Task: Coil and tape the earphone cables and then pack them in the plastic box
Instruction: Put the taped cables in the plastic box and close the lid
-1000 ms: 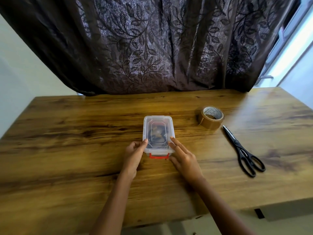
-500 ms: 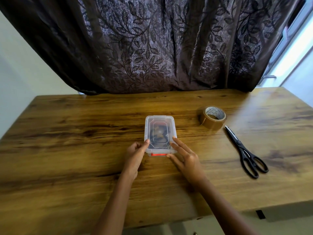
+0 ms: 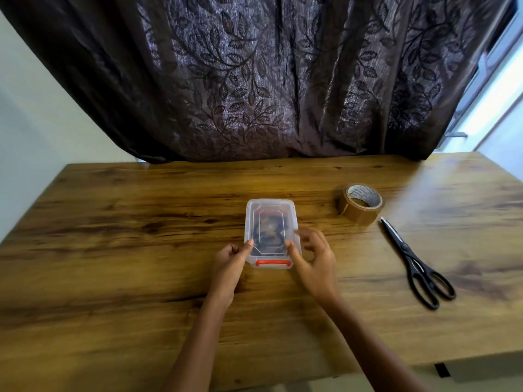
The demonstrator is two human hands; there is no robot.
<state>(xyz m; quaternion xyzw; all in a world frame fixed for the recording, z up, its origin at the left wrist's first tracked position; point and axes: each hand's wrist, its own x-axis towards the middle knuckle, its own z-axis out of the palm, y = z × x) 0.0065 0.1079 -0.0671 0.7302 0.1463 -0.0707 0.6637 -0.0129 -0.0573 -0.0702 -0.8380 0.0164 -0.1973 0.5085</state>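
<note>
Head-camera view down onto a wooden table (image 3: 141, 278). At its middle sits the small clear plastic box (image 3: 271, 206), and I give every other place relative to it.

The lid (image 3: 256, 222) is on. Through it the dark coiled earphone cables (image 3: 268, 234) show, lying inside the box. The red latch (image 3: 273, 263) lies along the box's near end, facing me, and looks folded against the wall.

My left hand (image 3: 230, 264) grasps the box at its near left corner. The thumb lies on the lid's edge and the fingers curl against the side wall, I judge to steady the box.

My right hand (image 3: 314, 258) is at the near right corner, loose and spread. Its thumb touches the lid, while the fingers are motion-blurred beside the right wall and grasp nothing.

The brown tape roll (image 3: 360, 203) stands right of the box and a little beyond it. The black scissors (image 3: 416, 264) lie further right, blades closed. Both are well apart from the box, probably set aside as finished with.

Behind the box, past the table's far edge, hangs a dark leaf-patterned curtain (image 3: 254, 80).

Packing looks essentially complete.
</note>
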